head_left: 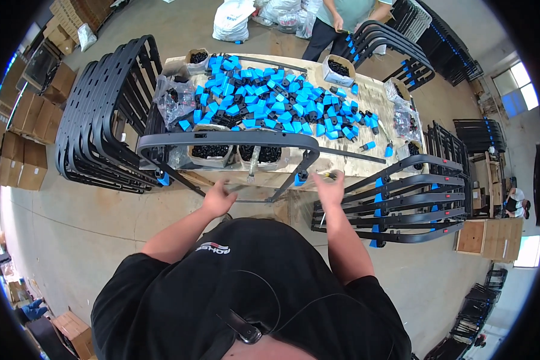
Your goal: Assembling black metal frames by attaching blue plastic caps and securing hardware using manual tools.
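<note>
Workshop floor (414,270); wooden table (369,97) heaped mid-top with blue pieces (279,108). Head view: black frame (228,140) at table's near edge, left of middle. Left hand (219,199) beside frame, fingers bent, contact unclear. Right hand (330,189) off frame's right side, fingers curled; blurred, cannot tell grip.

Ahead of you, plump white sacks (231,21) are sitting on the concrete floor (186,27), and a co-worker (357,12) in a pale green shirt and dark trousers is standing to their right. On your left, brown cartons (27,162) are crowding the shop's side, while a small white bag (86,37) is lying beside others stacked farther off. To your far right, a tan box (489,239) is standing near a bright window (529,251), with a second person (516,204) in a light top showing beyond.
</note>
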### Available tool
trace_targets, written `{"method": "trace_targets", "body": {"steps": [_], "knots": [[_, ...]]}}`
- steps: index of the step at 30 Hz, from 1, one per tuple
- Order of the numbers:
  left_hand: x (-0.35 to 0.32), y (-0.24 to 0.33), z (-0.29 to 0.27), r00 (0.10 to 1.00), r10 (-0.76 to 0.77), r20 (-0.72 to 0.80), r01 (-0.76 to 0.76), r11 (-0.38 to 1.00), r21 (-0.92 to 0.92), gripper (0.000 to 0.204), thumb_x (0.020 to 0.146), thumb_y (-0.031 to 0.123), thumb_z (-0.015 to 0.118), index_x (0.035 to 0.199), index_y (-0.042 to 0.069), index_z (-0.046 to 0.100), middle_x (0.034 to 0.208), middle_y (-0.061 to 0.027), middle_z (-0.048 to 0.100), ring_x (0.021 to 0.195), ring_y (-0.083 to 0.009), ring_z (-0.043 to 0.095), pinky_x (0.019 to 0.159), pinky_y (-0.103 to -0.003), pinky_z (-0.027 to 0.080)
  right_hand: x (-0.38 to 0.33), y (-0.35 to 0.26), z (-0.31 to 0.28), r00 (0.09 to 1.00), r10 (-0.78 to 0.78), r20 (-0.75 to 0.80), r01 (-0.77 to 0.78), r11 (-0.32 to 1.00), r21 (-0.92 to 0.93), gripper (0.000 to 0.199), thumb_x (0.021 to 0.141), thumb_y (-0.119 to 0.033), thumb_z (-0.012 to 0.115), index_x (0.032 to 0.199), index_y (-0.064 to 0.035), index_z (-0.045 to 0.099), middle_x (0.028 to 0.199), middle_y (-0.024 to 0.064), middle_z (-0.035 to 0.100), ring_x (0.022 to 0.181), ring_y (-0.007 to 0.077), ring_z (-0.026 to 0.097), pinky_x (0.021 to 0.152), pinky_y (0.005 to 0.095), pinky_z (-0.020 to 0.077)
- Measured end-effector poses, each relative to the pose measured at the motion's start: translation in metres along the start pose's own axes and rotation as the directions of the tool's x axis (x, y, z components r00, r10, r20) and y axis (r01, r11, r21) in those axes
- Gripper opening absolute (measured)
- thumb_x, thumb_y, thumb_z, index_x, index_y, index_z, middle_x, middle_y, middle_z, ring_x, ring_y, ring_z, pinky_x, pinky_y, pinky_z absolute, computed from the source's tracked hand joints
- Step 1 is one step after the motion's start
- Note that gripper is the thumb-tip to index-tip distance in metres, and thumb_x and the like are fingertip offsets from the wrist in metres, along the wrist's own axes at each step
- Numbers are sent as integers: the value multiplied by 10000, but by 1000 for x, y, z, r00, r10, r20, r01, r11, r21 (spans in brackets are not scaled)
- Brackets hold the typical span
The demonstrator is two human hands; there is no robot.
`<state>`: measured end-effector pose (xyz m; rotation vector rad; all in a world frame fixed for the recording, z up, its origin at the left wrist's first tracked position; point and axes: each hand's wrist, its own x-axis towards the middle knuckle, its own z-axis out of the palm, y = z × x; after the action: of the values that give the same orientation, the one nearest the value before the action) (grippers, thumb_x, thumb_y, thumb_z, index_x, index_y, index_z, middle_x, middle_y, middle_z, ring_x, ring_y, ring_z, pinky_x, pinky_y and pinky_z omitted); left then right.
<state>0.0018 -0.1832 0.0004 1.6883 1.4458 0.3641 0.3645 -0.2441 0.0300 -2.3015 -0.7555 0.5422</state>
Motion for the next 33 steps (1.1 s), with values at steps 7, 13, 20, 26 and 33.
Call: {"method": "trace_targets", "body": {"steps": [7,13,20,26,33], "knots": [[-25,-122,-54,966,-222,135,208,972,110,486,840,297,716,1220,6,628,887,-151,731,840,-293,715,791,-403,565,-31,91,20,848,129,513,-67,988,-138,450,780,-194,725,1166,37,695,1153,215,718,1059,294,686,944,368,522],[-45,-170,-83,904,-414,112,395,905,157,451,837,305,719,1180,19,656,904,-159,730,866,-281,715,807,-389,569,-66,-89,72,726,5,688,-419,796,436,326,928,-192,673,1231,-92,604,958,17,616,735,138,607,555,277,437],[-41,-190,-79,920,-335,204,336,941,30,445,812,296,744,1156,25,666,821,-106,721,783,-231,713,720,-354,567,-47,-107,122,834,-10,551,-206,921,329,430,909,-215,711,1292,-56,596,1118,46,637,861,223,636,709,350,564],[-42,-205,-98,923,-384,29,384,914,-128,411,836,239,761,1162,13,655,913,-122,717,821,-200,695,737,-333,555,-89,-16,132,980,-175,89,117,884,453,309,894,-197,711,1092,35,663,1012,128,714,882,194,698,801,321,550],[7,-156,-149,897,-140,-418,50,975,-218,492,864,291,773,1196,-32,609,958,-169,716,889,-205,698,789,-345,545,-61,37,98,978,-65,-197,59,998,-35,504,801,-355,767,1128,5,634,958,165,717,935,355,689,878,417,514]]}}
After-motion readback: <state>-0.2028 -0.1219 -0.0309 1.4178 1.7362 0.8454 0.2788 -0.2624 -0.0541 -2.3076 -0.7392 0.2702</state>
